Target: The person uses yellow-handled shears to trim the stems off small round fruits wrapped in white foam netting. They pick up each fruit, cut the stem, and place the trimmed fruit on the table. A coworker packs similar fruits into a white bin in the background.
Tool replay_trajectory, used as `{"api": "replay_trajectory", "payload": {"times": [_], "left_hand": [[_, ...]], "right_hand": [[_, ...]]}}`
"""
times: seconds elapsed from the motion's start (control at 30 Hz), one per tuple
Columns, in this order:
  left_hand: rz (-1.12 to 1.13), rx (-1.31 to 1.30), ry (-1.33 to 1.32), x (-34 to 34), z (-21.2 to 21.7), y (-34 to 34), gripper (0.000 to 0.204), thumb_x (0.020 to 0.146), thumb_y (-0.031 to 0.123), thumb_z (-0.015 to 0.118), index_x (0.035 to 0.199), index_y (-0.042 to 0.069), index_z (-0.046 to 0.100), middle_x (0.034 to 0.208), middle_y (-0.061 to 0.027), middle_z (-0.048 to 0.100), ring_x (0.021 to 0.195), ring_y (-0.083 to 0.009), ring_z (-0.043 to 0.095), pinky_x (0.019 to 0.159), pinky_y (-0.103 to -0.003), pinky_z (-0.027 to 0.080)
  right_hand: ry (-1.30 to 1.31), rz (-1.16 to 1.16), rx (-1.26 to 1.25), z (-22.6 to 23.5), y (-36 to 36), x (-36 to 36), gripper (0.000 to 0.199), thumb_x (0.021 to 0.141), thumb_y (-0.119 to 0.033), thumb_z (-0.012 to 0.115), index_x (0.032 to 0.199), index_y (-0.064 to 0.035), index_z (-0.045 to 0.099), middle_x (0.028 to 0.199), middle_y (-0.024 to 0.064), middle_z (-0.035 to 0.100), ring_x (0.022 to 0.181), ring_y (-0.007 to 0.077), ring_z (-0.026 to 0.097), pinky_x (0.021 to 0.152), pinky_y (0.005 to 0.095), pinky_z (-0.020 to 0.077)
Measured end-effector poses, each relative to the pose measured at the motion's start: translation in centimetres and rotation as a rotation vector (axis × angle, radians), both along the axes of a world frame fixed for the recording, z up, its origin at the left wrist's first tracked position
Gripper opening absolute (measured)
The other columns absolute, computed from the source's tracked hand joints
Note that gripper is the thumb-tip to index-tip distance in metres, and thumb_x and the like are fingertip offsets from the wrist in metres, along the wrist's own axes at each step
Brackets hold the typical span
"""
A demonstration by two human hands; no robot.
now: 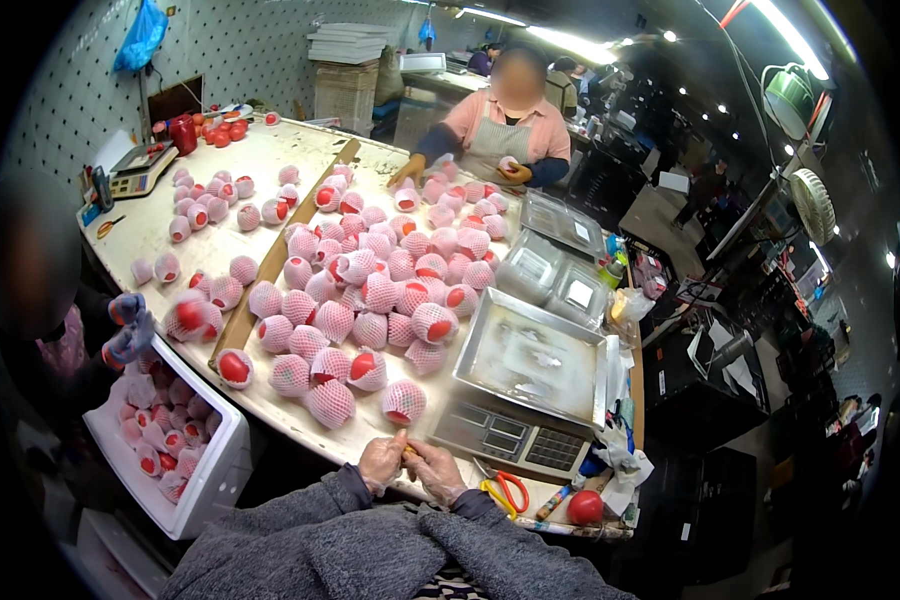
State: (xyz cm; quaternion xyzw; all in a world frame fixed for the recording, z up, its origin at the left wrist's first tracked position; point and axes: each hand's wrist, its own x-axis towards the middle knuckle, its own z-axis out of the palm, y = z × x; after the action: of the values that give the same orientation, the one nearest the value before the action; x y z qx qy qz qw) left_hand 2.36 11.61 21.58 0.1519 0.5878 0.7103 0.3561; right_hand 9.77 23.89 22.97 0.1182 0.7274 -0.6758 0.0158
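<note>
Both my hands, in clear plastic gloves, meet at the table's near edge. The fingers of my left hand (380, 463) are pinched together against those of my right hand (437, 473). Between the fingertips shows a small yellow-orange bit (408, 451), too small to name. Just beyond them sits a red round fruit in a pink foam net (404, 402). Many more netted fruits (370, 329) spread over the white table (300, 412). Right of my hands stands a digital scale with a bare metal tray (535, 362). Red-and-yellow-handled scissors (508, 492) lie beside my right hand.
A wooden strip (270, 268) divides the table. At left, a blue-gloved person (127, 330) stands over a white foam box (232, 470) of netted fruits. Across, another person (510, 130) handles fruit. Clear plastic trays (550, 268) and a bare red fruit (585, 507) are at right.
</note>
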Motion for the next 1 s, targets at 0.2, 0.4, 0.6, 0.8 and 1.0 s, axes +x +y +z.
{"api": "replay_trajectory", "payload": {"times": [0.2, 0.4, 0.6, 0.8, 1.0], "left_hand": [[-0.078, 0.082, -0.271, -2.1, 1.4, -2.1, 0.039, 0.095, 0.035, 0.041, 0.079, 0.005, 0.058, 0.06, -0.0003, 0.05, 0.048, -0.0076, 0.04, 0.043, -0.022, 0.03], [-0.331, 0.068, -0.394, -4.4, -0.7, -2.5, 0.032, 0.094, 0.03, 0.04, 0.083, 0.006, 0.058, 0.063, -0.0002, 0.05, 0.05, -0.0071, 0.04, 0.044, -0.02, 0.028], [-0.541, 0.191, -0.283, -6.4, -1.4, -1.1, 0.026, 0.088, 0.024, 0.043, 0.083, 0.003, 0.057, 0.065, -0.0035, 0.054, 0.052, -0.0085, 0.046, 0.043, -0.02, 0.032], [-0.616, 0.245, -0.263, -7.9, -1.6, 0.9, 0.025, 0.086, 0.022, 0.044, 0.08, 0.001, 0.055, 0.064, -0.0032, 0.052, 0.05, -0.0094, 0.046, 0.042, -0.021, 0.032], [-0.604, 0.142, -0.195, -9.3, 0.7, 1.4, 0.023, 0.085, 0.02, 0.046, 0.085, 0.0, 0.056, 0.063, -0.0019, 0.05, 0.049, -0.01, 0.045, 0.041, -0.023, 0.033]], "right_hand": [[0.087, -0.158, 0.012, -0.9, -3.2, -1.9, 0.033, 0.092, -0.018, 0.052, 0.119, 0.0011, 0.054, 0.074, 0.0032, 0.061, 0.059, 0.0077, 0.05, 0.055, 0.0212, 0.0422], [0.209, -0.249, 0.226, 0.4, -3.9, -1.8, 0.031, 0.092, -0.016, 0.052, 0.117, 0.0011, 0.056, 0.071, 0.0046, 0.061, 0.057, 0.007, 0.05, 0.053, 0.0221, 0.0431], [0.128, -0.344, 0.208, -0.4, -3.1, -1.8, 0.029, 0.092, -0.016, 0.051, 0.116, -0.0004, 0.057, 0.073, 0.0041, 0.061, 0.057, 0.0076, 0.051, 0.051, 0.0221, 0.043], [0.137, -0.506, -0.362, -0.3, -2.3, -2.5, 0.03, 0.092, -0.018, 0.051, 0.113, 0.0031, 0.057, 0.077, 0.0055, 0.063, 0.061, 0.0105, 0.056, 0.052, 0.0218, 0.0436], [0.107, -0.388, -0.202, -1.4, -0.7, -4.0, 0.03, 0.093, -0.017, 0.05, 0.115, 0.0025, 0.056, 0.08, 0.0065, 0.062, 0.062, 0.0109, 0.056, 0.054, 0.0218, 0.0442]]}}
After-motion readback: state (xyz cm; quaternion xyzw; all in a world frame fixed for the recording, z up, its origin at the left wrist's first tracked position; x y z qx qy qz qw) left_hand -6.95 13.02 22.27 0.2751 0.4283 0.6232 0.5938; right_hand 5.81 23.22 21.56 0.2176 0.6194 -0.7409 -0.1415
